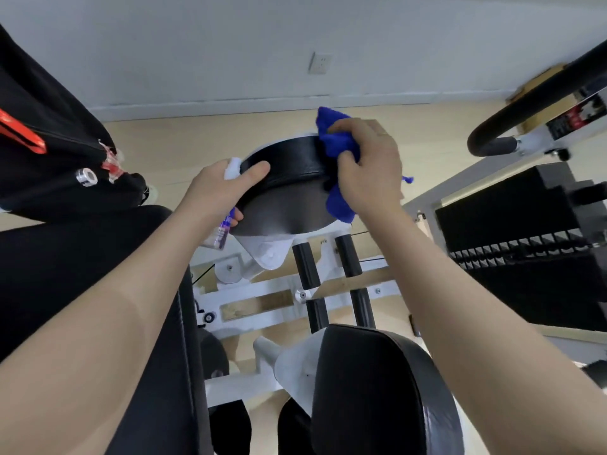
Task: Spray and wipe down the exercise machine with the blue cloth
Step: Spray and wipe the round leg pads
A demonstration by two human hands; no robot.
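The right hand (368, 165) clutches the blue cloth (338, 142) against the right edge of the machine's black round pad (289, 178), hiding most of it. The left hand (223, 188) grips a spray bottle (220, 233), largely covered, thumb on the pad.

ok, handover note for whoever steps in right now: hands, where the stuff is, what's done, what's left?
Left hand: holds the spray bottle, thumb laid on the near edge of the round black pad, steadying it.
Right hand: grips the bunched blue cloth, pressed on the pad's right rim.
Done: cannot tell whether it was sprayed; wiping of this pad is under way at its right side.
Left: the rest of this pad's rim and face, then the lower black pad, the white frame and the black posts, which show no wiping now.
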